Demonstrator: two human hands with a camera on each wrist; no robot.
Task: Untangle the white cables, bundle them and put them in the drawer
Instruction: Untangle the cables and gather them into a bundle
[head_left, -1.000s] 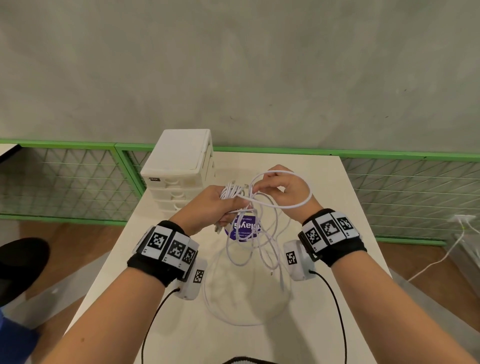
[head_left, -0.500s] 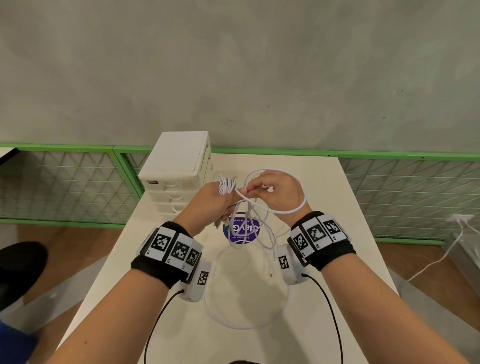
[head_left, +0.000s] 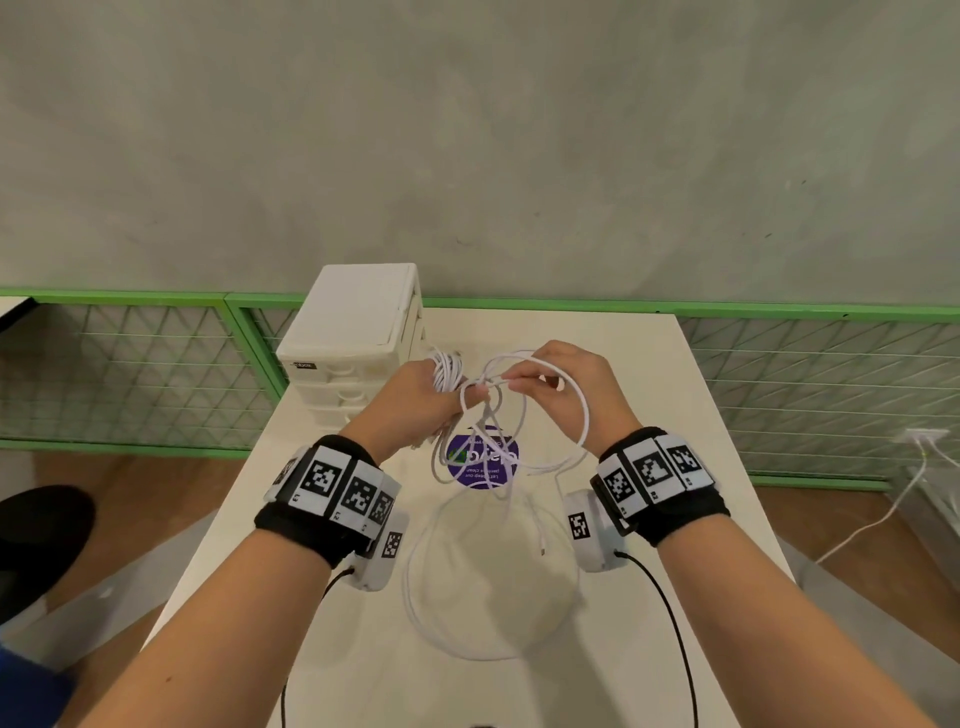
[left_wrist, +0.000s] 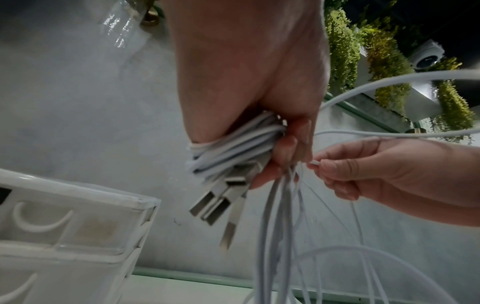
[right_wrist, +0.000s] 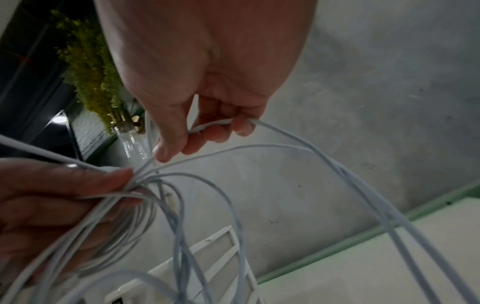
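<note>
left hand (head_left: 415, 402) gripping coiled white cables (left_wrist: 233, 144), right hand (head_left: 561, 384) pinching one strand, prob. its end

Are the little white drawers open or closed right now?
Closed. The drawer unit shows its fronts flush in the head view, none pulled out. The white cables are in the left hand and right hand.

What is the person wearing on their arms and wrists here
Both forearms are bare, with no sleeves. Each wrist carries a black fabric band topped with white tiles printed with black square fiducial markers. Under each wrist hangs a white camera module bearing its own small marker, and a thin black cable runs back from it along the arm. The left hand and right hand wear no gloves.
</note>
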